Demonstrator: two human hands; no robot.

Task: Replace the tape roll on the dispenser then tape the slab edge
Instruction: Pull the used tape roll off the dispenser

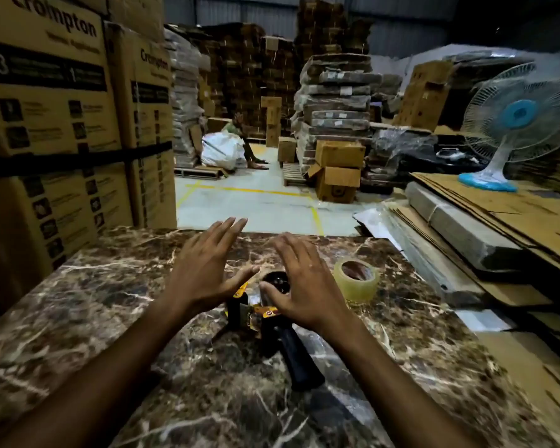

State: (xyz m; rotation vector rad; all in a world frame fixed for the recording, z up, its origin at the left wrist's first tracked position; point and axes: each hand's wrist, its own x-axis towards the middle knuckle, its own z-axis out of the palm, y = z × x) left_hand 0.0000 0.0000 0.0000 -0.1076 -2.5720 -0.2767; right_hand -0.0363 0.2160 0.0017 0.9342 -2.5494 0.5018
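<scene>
Stacked printed cartons [62, 108] fill the upper left of the frame, and below them a glossy brown slab [94, 302] veined in white spans the lower half. At centre the left hand [204, 273] and right hand [307, 286] hover spread and empty over the black dispenser [272, 321], whose ribbed handle points toward the lower edge. Right of centre a fresh clear tape roll [356, 279] stands unmounted on the slab, so by the look of it fitting and edge-taping both remain.

Black-handled tape dispenser [272, 321] lies on the marbled slab [110, 302] — clear tape roll [356, 279] just beside it, seemingly flat.
</scene>
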